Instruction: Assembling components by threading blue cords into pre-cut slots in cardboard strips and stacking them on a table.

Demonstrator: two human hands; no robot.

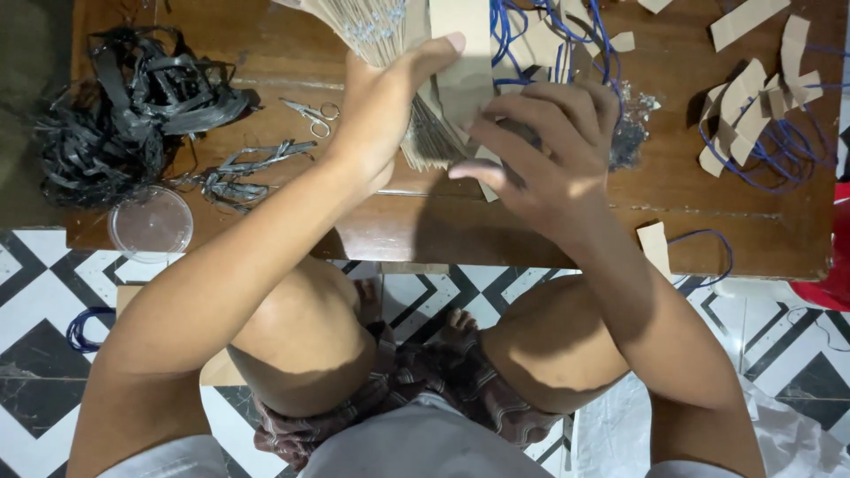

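Partly hidden — cardboard tag stack behind left hand, right hand.
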